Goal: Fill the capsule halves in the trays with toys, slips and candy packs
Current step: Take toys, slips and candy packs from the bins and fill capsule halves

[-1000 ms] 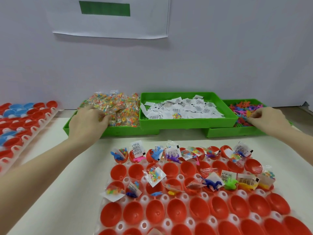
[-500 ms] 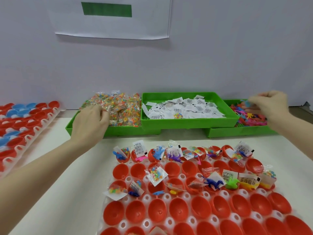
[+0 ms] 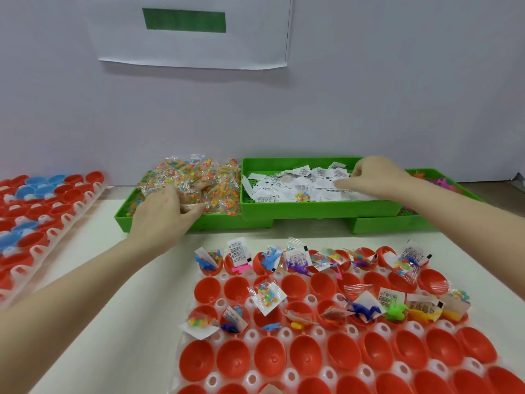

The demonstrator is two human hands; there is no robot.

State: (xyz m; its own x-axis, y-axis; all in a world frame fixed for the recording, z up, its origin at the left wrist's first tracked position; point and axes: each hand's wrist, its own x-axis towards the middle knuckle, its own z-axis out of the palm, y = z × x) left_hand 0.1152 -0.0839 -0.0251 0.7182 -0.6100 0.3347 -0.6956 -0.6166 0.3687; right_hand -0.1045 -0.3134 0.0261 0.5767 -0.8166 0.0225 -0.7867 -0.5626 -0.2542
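Note:
A white tray [image 3: 251, 334] of red capsule halves [image 3: 306, 356] lies in front of me; the far two rows hold toys, slips and candy packs, the near rows are bare. My left hand [image 3: 166, 213] reaches into the left green tray [image 3: 125, 220] and its curled fingers grip candy packs [image 3: 199, 177] at the edge of the pile. My right hand [image 3: 372, 177] is over the middle green tray [image 3: 312, 213], fingers curled, pinching at the white paper slips [image 3: 295, 184]. Whatever lies in its palm is hidden.
A third green tray [image 3: 397, 226] with small coloured toys [image 3: 443, 183] sits at the right, partly under my right forearm. Another tray of red and blue capsule halves [image 3: 42, 211] lies at the left edge. A wall with a paper sheet [image 3: 193, 46] stands behind.
My right hand has left the toy tray and moved left onto the slips. My left hand stayed at the candy pile and closed further on the packs.

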